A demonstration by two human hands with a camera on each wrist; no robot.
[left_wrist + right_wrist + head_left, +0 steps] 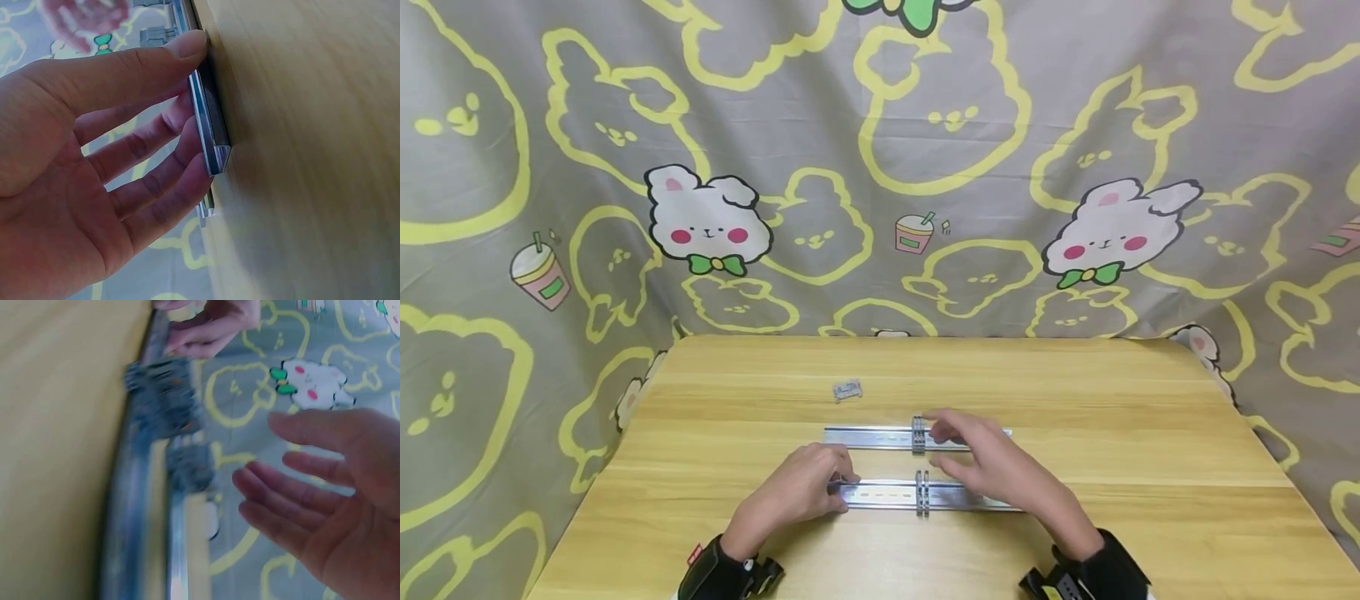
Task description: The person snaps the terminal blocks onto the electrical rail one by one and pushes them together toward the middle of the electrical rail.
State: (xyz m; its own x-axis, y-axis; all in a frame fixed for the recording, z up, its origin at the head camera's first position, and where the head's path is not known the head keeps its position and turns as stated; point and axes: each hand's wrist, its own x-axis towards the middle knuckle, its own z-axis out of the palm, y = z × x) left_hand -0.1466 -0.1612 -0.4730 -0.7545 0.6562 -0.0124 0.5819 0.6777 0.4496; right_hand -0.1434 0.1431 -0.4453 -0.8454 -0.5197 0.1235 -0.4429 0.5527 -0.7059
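Two slotted metal DIN rails lie side by side across the table, a near rail (880, 495) and a far rail (865, 437). My left hand (805, 483) pinches the left end of the near one, thumb along its front edge in the left wrist view. Two slim grey terminal blocks (922, 493) stand near that rail's middle, a small gap between them. A tighter group of grey blocks (918, 435) sits on the far rail. Above the rails, right of the blocks, hovers my right hand (988, 458); its fingers (300, 506) are spread and hold nothing.
A loose grey block (847, 389) lies flat behind the far rail, toward the left. The wooden table (1150, 433) ends at a patterned grey curtain (850, 250) at the back and sides.
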